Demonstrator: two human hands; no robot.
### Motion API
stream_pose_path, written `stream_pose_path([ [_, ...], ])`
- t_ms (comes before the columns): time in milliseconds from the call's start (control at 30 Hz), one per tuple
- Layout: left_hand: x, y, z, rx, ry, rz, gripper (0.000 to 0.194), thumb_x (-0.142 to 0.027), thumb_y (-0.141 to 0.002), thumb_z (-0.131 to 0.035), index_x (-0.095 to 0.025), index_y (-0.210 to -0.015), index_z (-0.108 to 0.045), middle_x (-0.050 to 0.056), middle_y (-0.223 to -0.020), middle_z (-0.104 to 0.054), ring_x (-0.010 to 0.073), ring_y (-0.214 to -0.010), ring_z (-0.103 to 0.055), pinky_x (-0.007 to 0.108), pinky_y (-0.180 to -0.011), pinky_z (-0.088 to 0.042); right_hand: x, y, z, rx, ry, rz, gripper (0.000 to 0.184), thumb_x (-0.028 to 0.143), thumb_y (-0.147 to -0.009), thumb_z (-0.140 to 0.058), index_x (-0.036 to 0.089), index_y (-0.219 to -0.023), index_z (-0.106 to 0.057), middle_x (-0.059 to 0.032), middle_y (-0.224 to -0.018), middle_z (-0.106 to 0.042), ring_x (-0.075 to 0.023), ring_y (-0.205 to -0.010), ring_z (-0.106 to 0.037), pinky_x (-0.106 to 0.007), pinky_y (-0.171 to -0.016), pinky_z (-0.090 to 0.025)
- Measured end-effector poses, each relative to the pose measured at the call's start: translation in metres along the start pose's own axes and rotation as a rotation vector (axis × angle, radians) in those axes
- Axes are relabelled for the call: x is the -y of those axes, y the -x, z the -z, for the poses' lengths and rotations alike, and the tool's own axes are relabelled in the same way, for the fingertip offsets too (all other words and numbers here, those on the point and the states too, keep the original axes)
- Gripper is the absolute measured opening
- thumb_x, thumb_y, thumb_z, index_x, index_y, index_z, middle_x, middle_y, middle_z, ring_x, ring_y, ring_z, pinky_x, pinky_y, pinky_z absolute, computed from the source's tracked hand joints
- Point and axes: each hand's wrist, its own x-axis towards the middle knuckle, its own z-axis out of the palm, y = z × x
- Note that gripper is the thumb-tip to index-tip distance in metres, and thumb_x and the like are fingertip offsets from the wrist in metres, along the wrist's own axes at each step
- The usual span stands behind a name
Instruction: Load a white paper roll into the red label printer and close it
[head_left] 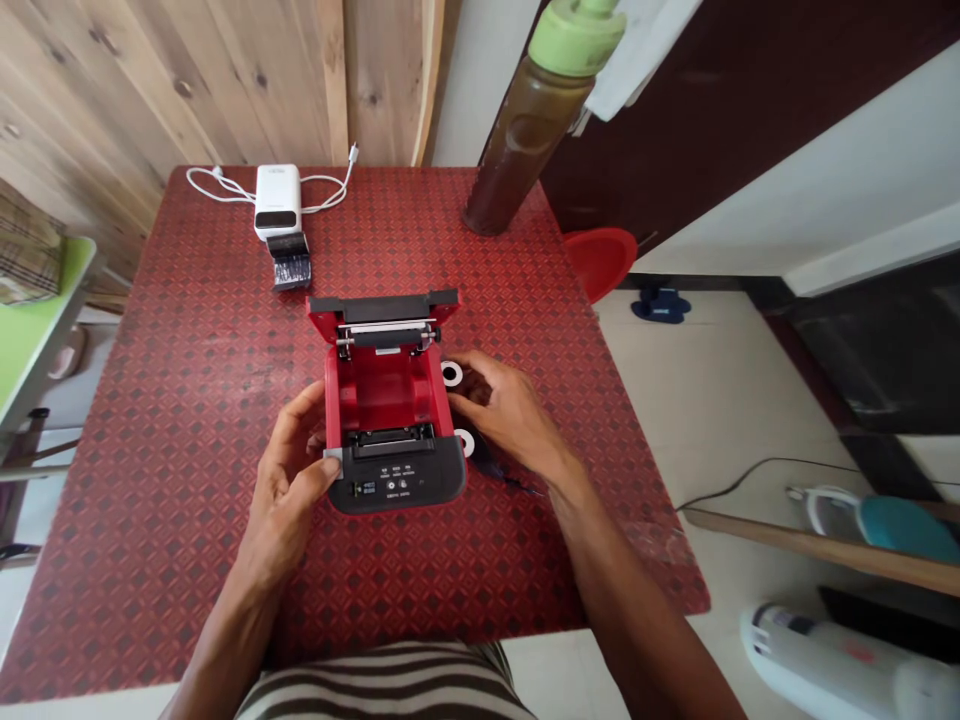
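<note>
A red and black receipt printer (386, 390) stands on the table with its lid (382, 306) raised, and its red paper bay shows no roll inside. My left hand (289, 470) is closed on the printer's left side, thumb on the grey front corner. Beside the right wall, my right hand (510, 410) has thumb and forefinger around a small paper roll (451, 374) with a white end and dark core. A second paper roll (466, 443) lies just below that hand, near the printer's front right corner. The other fingers of my right hand are partly hidden.
A white device (278, 200) with a cable and a dark strip (291, 268) coming out sits at the back left of the red patterned table (187, 400). A tall bottle (525, 130) with a green lid stands at the back right. A red stool (600, 262) is beyond the right edge.
</note>
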Motion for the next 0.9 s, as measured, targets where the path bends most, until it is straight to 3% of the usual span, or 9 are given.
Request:
stream_pose_path([
  [133, 0.002, -0.001, 0.002, -0.003, -0.019, -0.006, 0.064, -0.041, -0.1, -0.08, -0.037, -0.162, -0.064, 0.006, -0.169, -0.064, 0.036, -0.146, -0.068, 0.052, -0.118, -0.058, -0.004, 0.011, 0.011, -0.018, 0.007, -0.03, 0.042, 0.029, -0.095, -0.075, 0.022, -0.136, -0.074, -0.0074, -0.115, -0.083, -0.0216, -0.09, -0.076, -0.038, -0.083, -0.061],
  [233, 0.003, -0.001, 0.002, 0.0, -0.012, -0.016, 0.063, -0.042, -0.099, -0.08, -0.038, -0.161, -0.065, 0.006, -0.169, -0.065, 0.0361, -0.15, -0.067, 0.053, -0.121, -0.057, -0.011, 0.029, 0.023, -0.076, 0.09, -0.043, 0.021, 0.03, -0.096, -0.074, 0.023, -0.115, -0.08, -0.0047, -0.099, -0.082, -0.0214, -0.081, -0.074, -0.037, -0.077, -0.059],
  [333, 0.001, -0.002, 0.0, 0.0, -0.002, -0.021, 0.061, -0.039, -0.099, -0.081, -0.04, -0.158, -0.069, 0.003, -0.168, -0.066, 0.0339, -0.152, -0.065, 0.049, -0.12, -0.057, -0.016, 0.051, 0.026, 0.014, 0.107, -0.039, 0.013, 0.028, -0.097, -0.072, 0.024, -0.103, -0.082, -0.0033, -0.091, -0.08, -0.0205, -0.075, -0.071, -0.035, -0.071, -0.057],
  [500, -0.001, -0.002, -0.002, -0.01, 0.025, -0.01, 0.057, -0.038, -0.097, -0.082, -0.042, -0.154, -0.072, -0.001, -0.165, -0.068, 0.0321, -0.154, -0.062, 0.046, -0.12, -0.057, -0.011, 0.07, 0.007, 0.042, 0.07, 0.048, 0.032, 0.017, -0.094, -0.069, 0.025, -0.122, -0.083, -0.0073, -0.116, -0.086, -0.0233, -0.096, -0.08, -0.039, -0.087, -0.065],
  [633, 0.001, -0.001, 0.0, -0.013, 0.019, 0.004, 0.061, -0.039, -0.097, -0.082, -0.04, -0.157, -0.07, 0.001, -0.168, -0.065, 0.0337, -0.152, -0.063, 0.049, -0.122, -0.055, -0.007, 0.071, -0.008, -0.014, 0.101, 0.108, 0.03, 0.016, -0.098, -0.065, 0.025, -0.12, -0.083, -0.0095, -0.12, -0.087, -0.0273, -0.108, -0.081, -0.045, -0.097, -0.065],
  [900, 0.003, -0.002, 0.002, -0.036, 0.0, 0.0, 0.06, -0.039, -0.097, -0.082, -0.041, -0.155, -0.07, 0.0, -0.166, -0.066, 0.033, -0.151, -0.063, 0.047, -0.12, -0.056, -0.008, 0.081, -0.032, -0.17, 0.029, 0.075, 0.028, 0.02, -0.1, -0.064, 0.026, -0.122, -0.081, -0.0097, -0.125, -0.086, -0.0294, -0.117, -0.078, -0.051, -0.109, -0.06],
])
